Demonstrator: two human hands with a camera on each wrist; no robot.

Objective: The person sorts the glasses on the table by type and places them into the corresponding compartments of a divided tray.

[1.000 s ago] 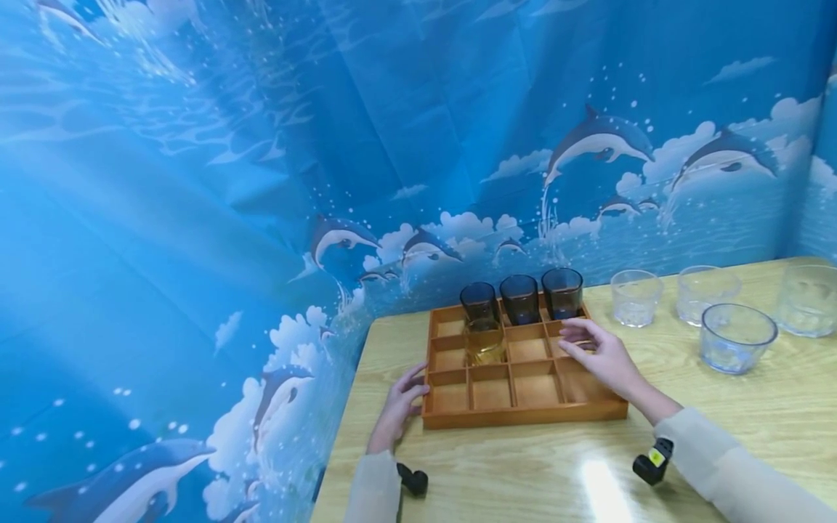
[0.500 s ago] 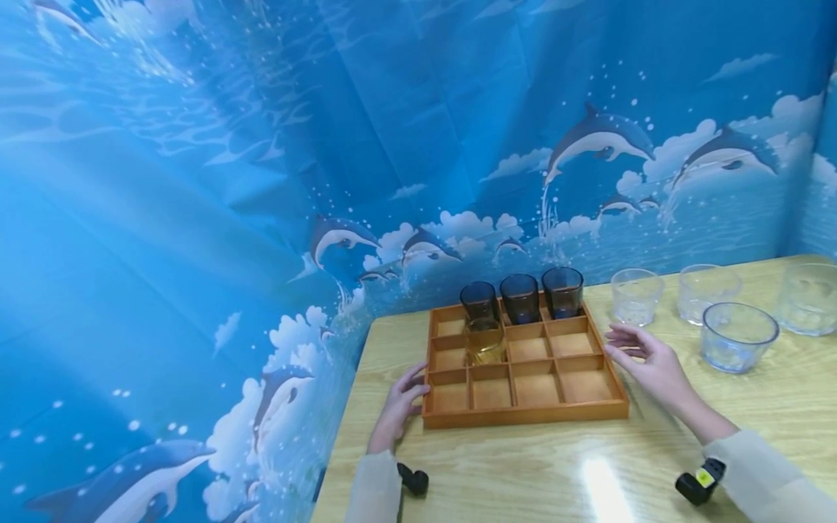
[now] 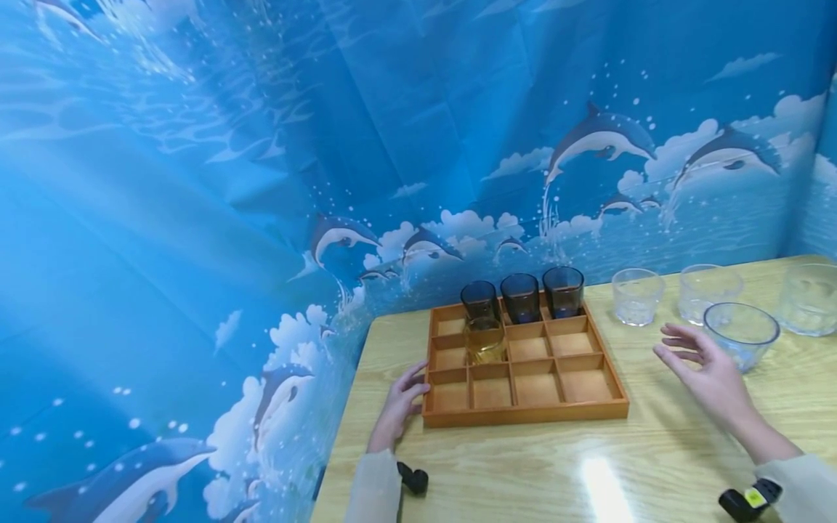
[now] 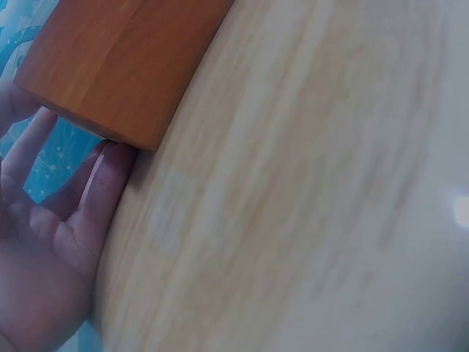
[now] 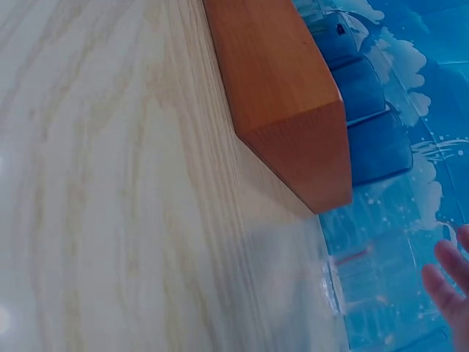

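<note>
My left hand (image 3: 395, 407) touches the left side of a wooden compartment tray (image 3: 523, 418) with its fingertips; in the left wrist view the fingers (image 4: 110, 176) reach the tray's corner. Three dark glasses (image 3: 519, 298) stand in the tray's back row. An amber glass (image 3: 485, 343) sits in the middle row, second compartment from the left. My right hand (image 3: 709, 374) hovers right of the tray with fingers spread and nothing in them. It overlaps the lower left of a bluish clear glass bowl-like cup (image 3: 741, 335) in the head view.
Clear glasses stand at the back right: one (image 3: 637, 298) nearest the tray, another (image 3: 706, 290) behind the bluish cup, and a larger one (image 3: 811, 301) at the far right. A dolphin-print curtain (image 3: 418, 145) hangs behind the wooden table (image 3: 510, 472).
My right hand has moved right, from over the tray's right compartments to beside the bluish cup. The left hand, tray and glasses have stayed in place.
</note>
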